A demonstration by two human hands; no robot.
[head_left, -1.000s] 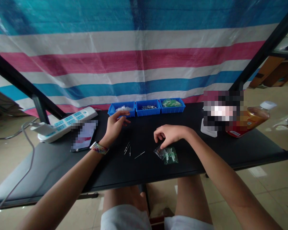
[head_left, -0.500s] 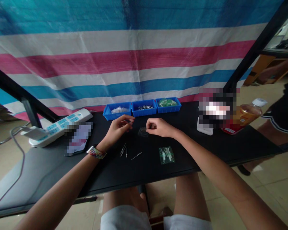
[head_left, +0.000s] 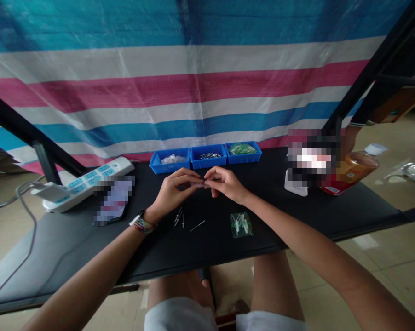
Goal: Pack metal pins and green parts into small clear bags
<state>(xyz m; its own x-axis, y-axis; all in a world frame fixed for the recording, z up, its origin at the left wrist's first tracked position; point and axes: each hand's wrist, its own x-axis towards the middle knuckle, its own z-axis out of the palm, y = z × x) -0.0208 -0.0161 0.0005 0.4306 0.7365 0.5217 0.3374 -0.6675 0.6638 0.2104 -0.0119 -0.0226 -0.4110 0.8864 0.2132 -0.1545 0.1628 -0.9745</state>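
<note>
Fingertip to fingertip, my left hand [head_left: 180, 187] and my right hand [head_left: 226, 185] pinch a small clear plastic bag [head_left: 204, 185] over the black table. Most of the bag is hidden by the fingers. Several thin metal pins that look like blind rivets [head_left: 197, 225] lie on the table just below my hands. To their right rests a greenish see-through bag [head_left: 241, 225] with white and metal pieces in it. Behind my hands stand a blue bin with whitish pieces [head_left: 169, 161], a blue bin of metal pins [head_left: 208, 156] and a blue bin of green bags [head_left: 242, 152].
A white power strip [head_left: 88, 184] with a plugged-in charger and a phone [head_left: 115, 200] lie on the left. On the right are a white object [head_left: 296, 183], a blurred-out item and a drink bottle [head_left: 361, 165]. A striped sheet [head_left: 193, 87] hangs behind, and another person's arm shows at right.
My left hand has moved right and closed on the clear bag. My right hand has raised the bag off the table and turned its fingers toward the left. The person at right has shifted.
</note>
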